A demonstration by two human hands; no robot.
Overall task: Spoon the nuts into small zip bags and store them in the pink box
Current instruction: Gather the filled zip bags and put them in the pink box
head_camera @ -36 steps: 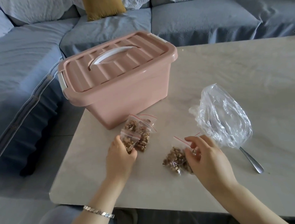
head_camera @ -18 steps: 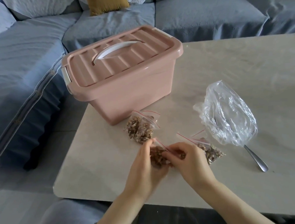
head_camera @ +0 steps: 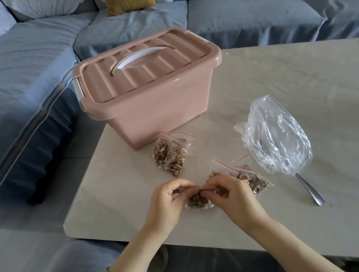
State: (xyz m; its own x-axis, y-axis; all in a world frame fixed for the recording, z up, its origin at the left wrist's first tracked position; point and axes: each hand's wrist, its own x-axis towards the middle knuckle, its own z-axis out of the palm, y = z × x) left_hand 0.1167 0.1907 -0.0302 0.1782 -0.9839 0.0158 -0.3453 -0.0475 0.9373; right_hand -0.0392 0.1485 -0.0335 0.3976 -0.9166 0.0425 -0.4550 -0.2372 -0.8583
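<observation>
A small zip bag of nuts sits near the table's front edge, and both hands pinch its red-striped top: my left hand on the left end, my right hand on the right end. Two filled zip bags lie in front of the pink box, whose lid is shut with its white handle flat. More filled zip bags lie just right of my right hand.
A crumpled clear plastic bag lies at the right, over the bowl end of a metal spoon whose handle points toward me. The pale table stands against a blue sofa at the left and behind.
My left hand lifted one bag off the pile by the box and brought it to the front. My right hand left the right-hand bags and joined it on the bag's top.
</observation>
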